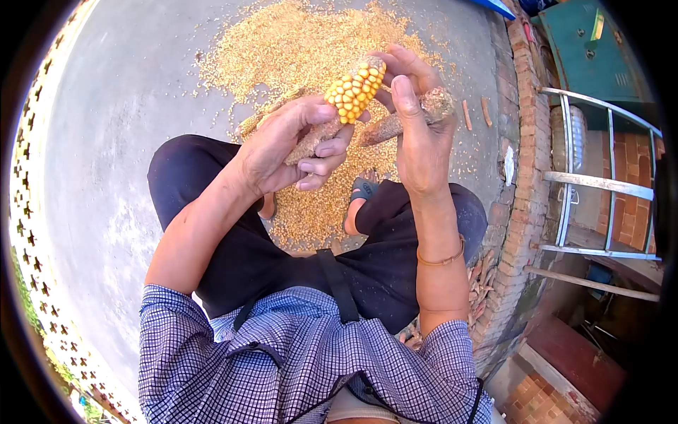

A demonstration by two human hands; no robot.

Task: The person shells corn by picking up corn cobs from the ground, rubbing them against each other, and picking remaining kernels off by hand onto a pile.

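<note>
My left hand (304, 141) is closed around the bare lower part of a partly shelled corn cob (355, 90). Yellow kernels still cover its upper end, which tilts up to the right. In my right hand (424, 138) lies a bare corncob (383, 131), held across the palm by the thumb. The right fingers reach behind the top of the kernelled cob; whether they touch it I cannot tell. Below the hands, loose corn kernels (289, 46) are spread on the concrete floor (99, 162). More cobs (265, 116) lie just beyond my left wrist, partly hidden.
My sandalled foot (359, 198) rests among the kernels between my bent knees. A low brick edge (519, 177) runs along the right, with a metal ladder-like frame (600, 182) and a teal cabinet (590, 49) beyond. Stripped cobs (482, 283) are heaped beside my right knee.
</note>
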